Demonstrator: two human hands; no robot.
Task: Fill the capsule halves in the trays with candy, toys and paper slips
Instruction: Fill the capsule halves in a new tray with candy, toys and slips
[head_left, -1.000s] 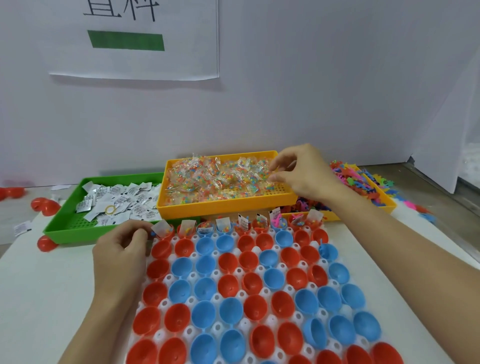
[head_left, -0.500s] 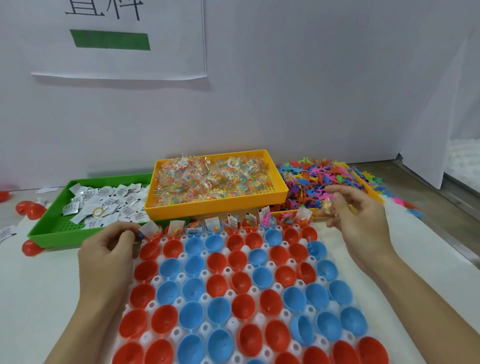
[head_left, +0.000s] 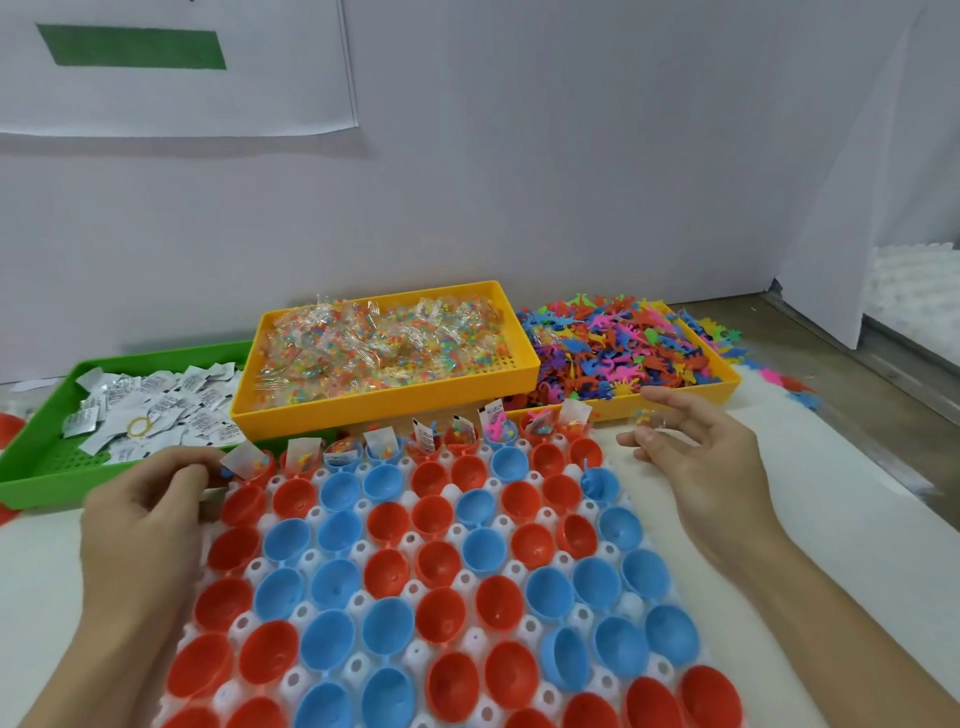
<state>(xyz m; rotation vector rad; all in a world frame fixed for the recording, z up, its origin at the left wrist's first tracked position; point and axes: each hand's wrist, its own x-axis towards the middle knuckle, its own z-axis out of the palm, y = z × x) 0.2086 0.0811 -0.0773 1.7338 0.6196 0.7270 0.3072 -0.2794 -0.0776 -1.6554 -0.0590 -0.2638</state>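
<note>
Nearest the camera, filling the lower middle of the frame, a white holder tray lies on the pale bench, its sockets set with red capsule halves and blue capsule halves, open side up and bare inside. Only the far row of halves, across the middle of the frame, is filled — candy, toys and upright paper slips stick out of it.

At the lower left, the left hand rests at the tray's far left corner, its fingers curled in beside the corner capsule's slip; whether it pinches anything cannot be told. At the right of centre, the right hand hovers just beyond the tray's far right corner, thumb and forefinger pinching a small clear candy packet, the other fingers loosely spread.

Further back, three bins stand side by side. A green bin at middle left holds white paper slips and a yellow rubber band. An orange bin in the centre holds clear packets of coloured candy, and overlaps a second orange bin to its right, heaped with small bright plastic toys. A few toys lie spilled beyond that bin's right end.

Behind everything stands a white wall, with a paper sheet bearing a green bar in the upper left.
</note>
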